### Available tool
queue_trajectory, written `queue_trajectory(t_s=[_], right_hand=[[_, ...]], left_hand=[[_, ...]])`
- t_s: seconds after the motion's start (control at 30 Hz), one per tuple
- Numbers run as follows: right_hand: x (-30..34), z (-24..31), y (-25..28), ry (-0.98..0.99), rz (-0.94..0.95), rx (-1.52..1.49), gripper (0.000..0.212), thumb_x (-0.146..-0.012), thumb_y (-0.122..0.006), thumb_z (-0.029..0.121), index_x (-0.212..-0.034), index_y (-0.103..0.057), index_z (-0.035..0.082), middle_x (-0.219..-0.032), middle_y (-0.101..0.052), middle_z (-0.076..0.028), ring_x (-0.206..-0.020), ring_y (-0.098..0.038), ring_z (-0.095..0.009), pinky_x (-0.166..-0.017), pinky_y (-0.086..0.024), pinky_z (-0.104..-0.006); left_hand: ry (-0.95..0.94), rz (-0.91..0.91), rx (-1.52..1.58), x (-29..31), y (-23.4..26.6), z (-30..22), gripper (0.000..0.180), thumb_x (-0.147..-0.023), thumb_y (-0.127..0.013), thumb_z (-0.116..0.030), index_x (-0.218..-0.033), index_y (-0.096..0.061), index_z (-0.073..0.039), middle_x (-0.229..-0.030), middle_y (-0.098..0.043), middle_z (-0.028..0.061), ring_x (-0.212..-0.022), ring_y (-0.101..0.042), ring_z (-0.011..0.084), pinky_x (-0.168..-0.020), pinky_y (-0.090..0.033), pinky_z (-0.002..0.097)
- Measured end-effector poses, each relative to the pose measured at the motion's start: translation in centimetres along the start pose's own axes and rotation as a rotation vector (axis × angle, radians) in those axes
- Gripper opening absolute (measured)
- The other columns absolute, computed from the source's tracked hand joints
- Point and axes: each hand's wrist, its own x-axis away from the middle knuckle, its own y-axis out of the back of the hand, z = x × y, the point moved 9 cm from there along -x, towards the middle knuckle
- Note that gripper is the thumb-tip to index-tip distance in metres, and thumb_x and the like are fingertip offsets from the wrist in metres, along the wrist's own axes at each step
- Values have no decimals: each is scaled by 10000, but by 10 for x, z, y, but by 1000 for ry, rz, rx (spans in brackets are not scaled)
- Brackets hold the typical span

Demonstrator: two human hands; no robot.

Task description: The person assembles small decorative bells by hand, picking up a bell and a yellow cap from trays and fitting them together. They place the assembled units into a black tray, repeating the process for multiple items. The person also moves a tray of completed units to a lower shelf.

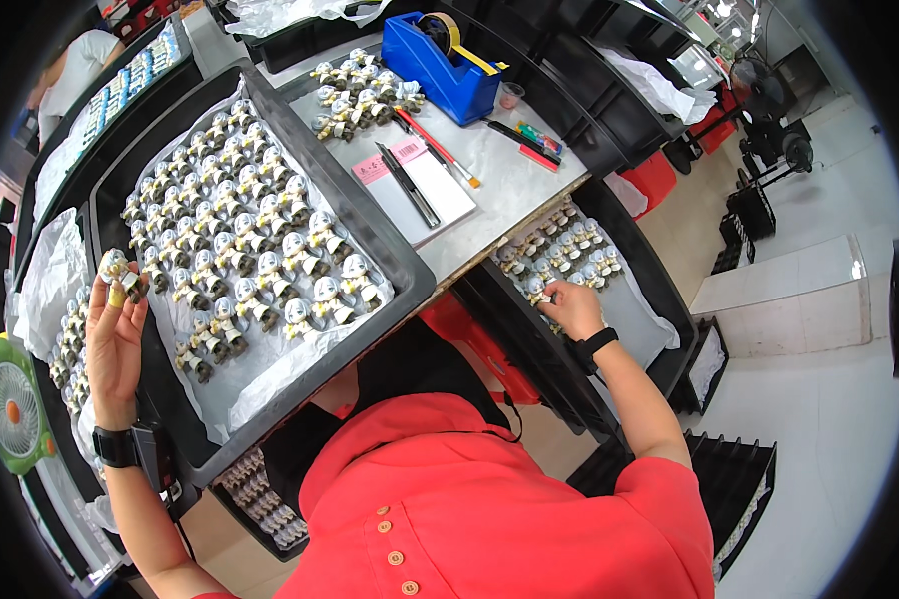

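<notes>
At the left, my left hand (117, 339) is raised beside the large black tray, pinching a small figurine (120, 272) with a pale head and dark base between thumb and fingertips. A yellow wrap covers one of its fingertips. The large tray (410, 270) is lined with white paper and bears rows of similar figurines (240, 225). To the right and lower, my right hand (574, 311) reaches over a second black tray (659, 290), its fingers closed at the edge of the figurines (569, 250) there. Whether it grips one of them is hard to make out.
On the grey table (509, 190) lie a blue tape dispenser (459, 85), a cluster of figurines (360, 95), a notepad (440, 200), a black pen-like tool (407, 186), a red brush (438, 147) and markers (524, 143). A green fan (15, 407) stands far left; black trays (709, 479) are stacked lower right.
</notes>
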Motion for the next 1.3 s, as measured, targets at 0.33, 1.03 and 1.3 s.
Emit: queue_trajectory(t_s=[0.33,1.03,1.3], right_hand=[[-4,13,4,36,-23,79,205,-685,-691,232,-806,-674,67,-662,-626,-117,-641,-611,-291,-601,-483,-382],[-45,-29,24,-57,-126,339,215,-675,-708,225,-824,-678,73,-861,-629,-129,-810,-614,-303,-718,-492,-399],[-46,-64,25,-142,-114,31,144,-741,-617,182,-830,-676,85,-844,-646,-132,-778,-627,-290,-704,-489,-385]], left_hand=[[7,-15,14,1,-1,0,414,-906,-510,-85,-1293,-380,-20,-1255,-486,151,-1085,-549,207,-858,-500,259],[10,-3,24,1,-6,0,401,-907,-514,-96,-1282,-386,-35,-1234,-505,140,-1090,-549,212,-845,-500,250],[15,-7,-6,2,-3,1,429,-909,-510,-105,-1308,-372,-31,-1251,-492,134,-1091,-547,202,-854,-503,245]])
